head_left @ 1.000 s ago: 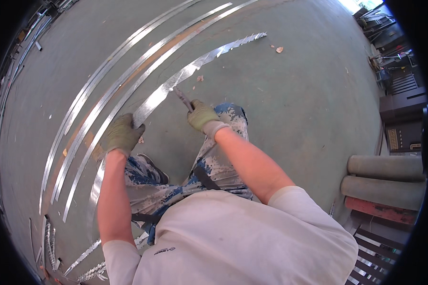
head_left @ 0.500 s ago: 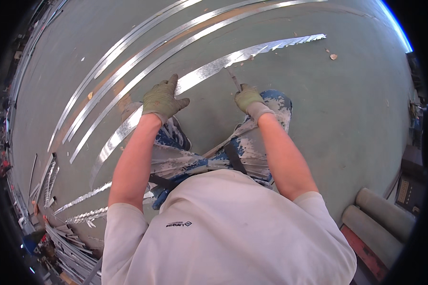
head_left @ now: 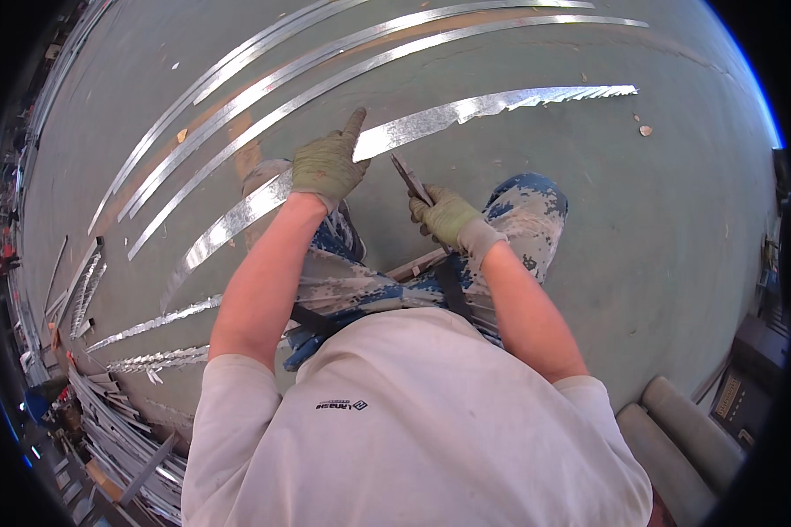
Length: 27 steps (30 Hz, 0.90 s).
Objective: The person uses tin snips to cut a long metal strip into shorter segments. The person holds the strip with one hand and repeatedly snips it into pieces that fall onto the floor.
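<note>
In a green work glove, my left hand (head_left: 328,167) grips a long shiny metal strip (head_left: 413,127) at its middle, index finger stretched out past the upper edge. To the right, the strip's lower edge is cut into slanted teeth that bend out of line. Below the left of my hand, the strip (head_left: 228,220) runs on beside my leg, toward the floor. My gloved right hand (head_left: 446,213) is closed round a pair of tin snips (head_left: 409,178). Their dark blades point up and left, just below the strip and apart from it.
Several plain metal strips (head_left: 325,83) lie across the floor ahead. Toothed strips (head_left: 163,325) lie at the left, with a heap of metal scrap (head_left: 132,439) behind them at lower left. Grey rolls (head_left: 690,430) stand at lower right. A dry leaf (head_left: 645,131) is on the floor.
The snips have come away from the strip's edge, drawn left and toward me. My left hand has shifted right, and its index finger now sticks out further. The view has shifted slightly.
</note>
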Tool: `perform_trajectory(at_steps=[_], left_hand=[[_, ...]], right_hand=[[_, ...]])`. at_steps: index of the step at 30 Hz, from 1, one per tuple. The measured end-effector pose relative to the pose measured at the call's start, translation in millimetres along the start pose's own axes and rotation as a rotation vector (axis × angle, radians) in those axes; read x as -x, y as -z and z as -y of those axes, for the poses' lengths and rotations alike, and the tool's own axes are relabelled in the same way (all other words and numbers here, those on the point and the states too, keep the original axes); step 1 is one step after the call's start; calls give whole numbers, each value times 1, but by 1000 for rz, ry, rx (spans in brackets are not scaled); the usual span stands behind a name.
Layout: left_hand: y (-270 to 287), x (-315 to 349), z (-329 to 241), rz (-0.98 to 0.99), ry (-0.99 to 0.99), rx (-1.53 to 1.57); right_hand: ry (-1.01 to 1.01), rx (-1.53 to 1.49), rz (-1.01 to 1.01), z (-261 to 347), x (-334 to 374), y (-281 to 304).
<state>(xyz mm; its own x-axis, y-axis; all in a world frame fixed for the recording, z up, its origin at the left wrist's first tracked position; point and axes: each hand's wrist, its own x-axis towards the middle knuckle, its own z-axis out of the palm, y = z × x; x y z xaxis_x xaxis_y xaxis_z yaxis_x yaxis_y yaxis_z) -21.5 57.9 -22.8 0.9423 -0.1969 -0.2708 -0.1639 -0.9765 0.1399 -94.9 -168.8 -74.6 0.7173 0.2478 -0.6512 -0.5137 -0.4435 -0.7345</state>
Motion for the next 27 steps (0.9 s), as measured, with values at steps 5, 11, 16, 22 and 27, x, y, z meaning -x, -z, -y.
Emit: perform_trajectory(at_steps=[5, 11, 16, 22, 27], left_hand=[[-10, -2, 6, -70, 16, 35], [-9, -4, 8, -28, 8, 71], [-4, -2, 5, 5, 5, 56], [-12, -3, 10, -46, -16, 49], [-7, -5, 7, 0, 4, 47]], right_hand=[[7, -15, 20, 5, -10, -1], [-60, -68, 53, 12, -10, -1], [-72, -65, 50, 15, -6, -3], [-81, -125, 38, 13, -8, -6], [-96, -154, 26, 17, -6, -6]])
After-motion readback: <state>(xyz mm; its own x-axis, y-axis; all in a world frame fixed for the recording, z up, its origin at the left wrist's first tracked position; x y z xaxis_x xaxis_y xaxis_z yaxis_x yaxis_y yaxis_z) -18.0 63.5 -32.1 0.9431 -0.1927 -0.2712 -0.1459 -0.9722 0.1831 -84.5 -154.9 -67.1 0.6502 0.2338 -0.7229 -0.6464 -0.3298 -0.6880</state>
